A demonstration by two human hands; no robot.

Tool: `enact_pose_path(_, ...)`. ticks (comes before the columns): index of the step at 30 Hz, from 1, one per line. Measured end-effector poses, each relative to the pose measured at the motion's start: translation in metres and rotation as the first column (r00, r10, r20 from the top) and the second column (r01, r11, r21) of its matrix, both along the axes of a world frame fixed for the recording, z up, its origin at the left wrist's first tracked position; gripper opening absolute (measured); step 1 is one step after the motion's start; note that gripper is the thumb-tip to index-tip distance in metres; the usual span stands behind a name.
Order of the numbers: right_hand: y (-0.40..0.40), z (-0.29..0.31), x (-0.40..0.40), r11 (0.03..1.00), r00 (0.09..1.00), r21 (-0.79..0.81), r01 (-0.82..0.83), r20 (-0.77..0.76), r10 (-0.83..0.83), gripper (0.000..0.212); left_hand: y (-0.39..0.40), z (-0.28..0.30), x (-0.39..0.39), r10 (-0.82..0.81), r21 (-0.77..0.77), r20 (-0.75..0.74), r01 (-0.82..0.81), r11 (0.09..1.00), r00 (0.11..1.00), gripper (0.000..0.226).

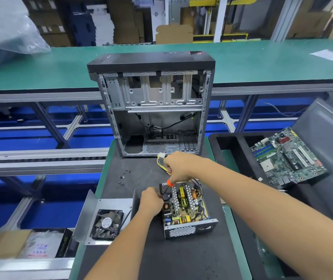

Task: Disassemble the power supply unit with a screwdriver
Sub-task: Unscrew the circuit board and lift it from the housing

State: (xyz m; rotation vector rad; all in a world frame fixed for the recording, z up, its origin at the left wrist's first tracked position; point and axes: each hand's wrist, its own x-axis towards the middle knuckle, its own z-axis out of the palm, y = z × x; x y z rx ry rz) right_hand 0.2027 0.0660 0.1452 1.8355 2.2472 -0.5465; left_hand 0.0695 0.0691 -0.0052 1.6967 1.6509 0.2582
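Two hands work an opened power supply unit (186,209) on the counter (192,259), at 6 o'clock from the empty computer case (153,106).
Right hand (178,166) grip is clamped on an orange-collared screwdriver (169,182) over the unit's 11 o'clock corner, tip hidden. Left hand (150,201) grip is curled on the unit's 9 o'clock wall. Removed cover (92,209) holds the fan (107,223); a tray (232,146) at 3 o'clock holds a motherboard (289,158).

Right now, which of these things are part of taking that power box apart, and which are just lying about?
Part of the job:
power supply
screwdriver, gripped by the right hand
left hand, at the box's edge
removed cover with fan
loose screws

Just lying about:
computer case
motherboard
plastic bag
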Motion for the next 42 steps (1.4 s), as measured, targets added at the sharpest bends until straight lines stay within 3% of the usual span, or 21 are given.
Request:
enact_pose_path(3,0.000,0.000,0.003,1.000,1.000,0.003,0.006,-0.030,-0.006,0.035,-0.004,-0.004,-0.002,0.024,-0.006,0.028,-0.023,1.000,0.999,0.020)
enact_pose_path(13,0.000,-0.005,0.008,1.000,0.999,0.022,-0.009,-0.043,0.010,0.032,-0.009,-0.006,-0.002,-0.074,0.098,-0.083,0.083,0.992,0.994,0.021)
enact_pose_path(21,0.013,0.004,0.003,0.999,0.998,-0.033,0.008,-0.064,-0.010,0.035,0.007,0.031,0.004,-0.225,0.072,-0.352,0.266,0.961,0.909,0.023)
enact_pose_path(23,0.018,0.006,-0.002,0.998,0.998,-0.069,-0.006,-0.062,0.002,0.025,0.023,0.050,-0.005,-0.212,0.137,-0.274,0.256,0.957,0.938,0.018)
enact_pose_path(25,0.022,0.007,-0.008,0.997,0.998,-0.079,-0.023,-0.062,0.018,0.014,0.041,0.065,-0.022,-0.184,0.201,-0.175,0.218,0.955,0.967,0.027)
enact_pose_path(28,0.025,0.006,-0.013,0.996,0.997,-0.078,-0.033,-0.076,0.027,0.013,0.065,0.069,-0.057,-0.064,0.243,-0.111,0.089,0.966,0.992,0.030)
enact_pose_path(35,0.035,-0.006,-0.008,0.996,0.996,-0.086,-0.009,-0.087,0.001,0.030,0.098,0.041,-0.105,0.055,0.228,-0.221,-0.003,0.974,0.974,0.028)
enact_pose_path(42,0.039,-0.014,-0.004,0.995,0.998,-0.102,0.011,-0.060,-0.017,0.024,0.114,0.018,-0.105,0.046,0.165,-0.355,0.014,0.986,0.934,0.008)
